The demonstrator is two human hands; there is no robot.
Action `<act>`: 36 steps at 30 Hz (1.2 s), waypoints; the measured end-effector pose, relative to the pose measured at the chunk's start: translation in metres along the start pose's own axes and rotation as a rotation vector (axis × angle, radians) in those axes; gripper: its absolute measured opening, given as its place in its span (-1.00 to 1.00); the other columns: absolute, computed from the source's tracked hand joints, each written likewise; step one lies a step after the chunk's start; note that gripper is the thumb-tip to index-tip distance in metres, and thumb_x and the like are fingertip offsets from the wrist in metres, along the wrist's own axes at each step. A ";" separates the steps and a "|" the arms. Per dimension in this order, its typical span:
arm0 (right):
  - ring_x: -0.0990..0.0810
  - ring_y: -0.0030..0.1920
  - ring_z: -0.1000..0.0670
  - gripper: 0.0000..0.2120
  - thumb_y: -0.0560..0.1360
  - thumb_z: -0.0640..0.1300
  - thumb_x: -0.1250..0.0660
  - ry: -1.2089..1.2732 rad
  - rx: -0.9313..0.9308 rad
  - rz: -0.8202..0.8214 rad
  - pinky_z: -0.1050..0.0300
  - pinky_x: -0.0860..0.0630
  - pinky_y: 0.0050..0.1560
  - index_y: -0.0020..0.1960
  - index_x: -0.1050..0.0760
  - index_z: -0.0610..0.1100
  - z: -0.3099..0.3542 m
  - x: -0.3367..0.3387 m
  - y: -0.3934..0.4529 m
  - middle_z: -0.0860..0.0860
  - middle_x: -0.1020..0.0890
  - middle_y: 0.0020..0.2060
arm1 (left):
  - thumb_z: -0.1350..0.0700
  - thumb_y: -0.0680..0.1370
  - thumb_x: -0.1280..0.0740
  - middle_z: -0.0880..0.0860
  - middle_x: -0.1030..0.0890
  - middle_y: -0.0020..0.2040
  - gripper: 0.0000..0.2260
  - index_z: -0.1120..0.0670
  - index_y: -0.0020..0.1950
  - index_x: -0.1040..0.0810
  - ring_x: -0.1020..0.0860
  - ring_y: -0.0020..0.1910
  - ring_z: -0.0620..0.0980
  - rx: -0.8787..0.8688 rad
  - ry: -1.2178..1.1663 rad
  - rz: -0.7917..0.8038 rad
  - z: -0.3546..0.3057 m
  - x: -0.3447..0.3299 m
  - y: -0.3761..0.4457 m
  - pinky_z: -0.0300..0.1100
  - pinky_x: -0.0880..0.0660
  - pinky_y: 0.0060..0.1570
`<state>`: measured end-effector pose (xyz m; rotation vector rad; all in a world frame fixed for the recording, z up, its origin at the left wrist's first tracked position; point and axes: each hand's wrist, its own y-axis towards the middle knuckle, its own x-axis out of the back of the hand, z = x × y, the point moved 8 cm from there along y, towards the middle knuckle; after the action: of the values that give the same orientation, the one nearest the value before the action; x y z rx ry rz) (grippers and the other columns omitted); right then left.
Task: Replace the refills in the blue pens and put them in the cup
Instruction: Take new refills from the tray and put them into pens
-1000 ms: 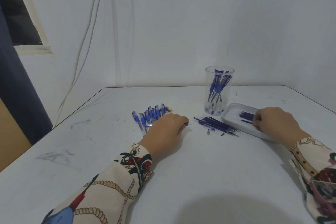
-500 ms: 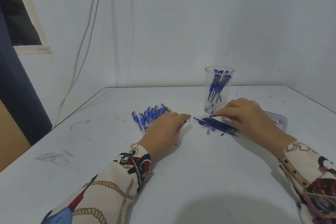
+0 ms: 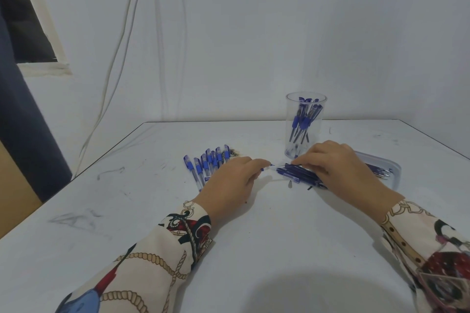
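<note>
My left hand [image 3: 232, 183] holds a clear pen barrel [image 3: 268, 167], whose end sticks out past the fingertips. My right hand [image 3: 338, 170] pinches a thin blue refill [image 3: 287, 165] and points it at that barrel's end; the two nearly meet. A row of blue-capped pens [image 3: 207, 164] lies behind my left hand. A pile of loose blue refills [image 3: 297, 175] lies under my right hand. The clear cup [image 3: 305, 124] stands behind, holding several blue pens.
A white tray [image 3: 393, 170] with more refills sits to the right, partly hidden by my right hand. A small pen tip [image 3: 290, 184] and a dark speck lie on the white table [image 3: 254, 249]. White cables hang down the wall at the left.
My right hand left the tray and moved left with a refill, over the refill pile, up to the barrel in my left hand. My left hand has barely moved.
</note>
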<state>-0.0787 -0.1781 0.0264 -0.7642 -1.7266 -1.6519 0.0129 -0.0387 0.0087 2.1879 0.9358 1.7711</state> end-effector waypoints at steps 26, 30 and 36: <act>-0.57 -0.22 -0.08 -0.69 0.36 -0.37 -0.46 0.009 0.001 -0.013 0.09 -0.30 -0.22 -0.02 -0.67 -0.02 0.001 0.001 0.000 0.04 -0.65 -0.20 | 0.24 0.60 -0.11 0.06 -0.56 -0.01 -0.68 0.08 0.32 -0.45 -0.47 -0.01 0.00 -0.019 -0.006 -0.029 -0.002 0.002 0.000 -0.25 -0.35 -0.06; -0.58 -0.23 -0.10 -0.67 0.36 -0.38 -0.45 0.019 0.004 -0.011 0.08 -0.31 -0.21 -0.02 -0.66 -0.01 0.003 0.001 0.000 0.04 -0.65 -0.22 | 0.23 0.60 -0.10 0.05 -0.56 0.00 -0.68 0.07 0.32 -0.44 -0.45 -0.03 -0.05 -0.023 -0.011 -0.022 -0.004 0.002 -0.001 -0.27 -0.34 -0.06; -0.60 -0.22 -0.07 -0.71 0.33 -0.29 -0.51 0.025 0.004 -0.026 0.09 -0.30 -0.19 -0.01 -0.66 -0.02 0.012 -0.002 0.003 0.08 -0.67 -0.25 | 0.14 0.64 -0.09 0.05 -0.57 0.12 -0.70 0.09 0.34 -0.42 -0.47 0.11 0.00 -0.006 0.006 -0.003 -0.006 -0.003 0.001 -0.18 -0.39 0.08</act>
<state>-0.0761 -0.1660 0.0266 -0.7194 -1.7290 -1.6687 0.0070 -0.0426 0.0087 2.1779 0.9333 1.7778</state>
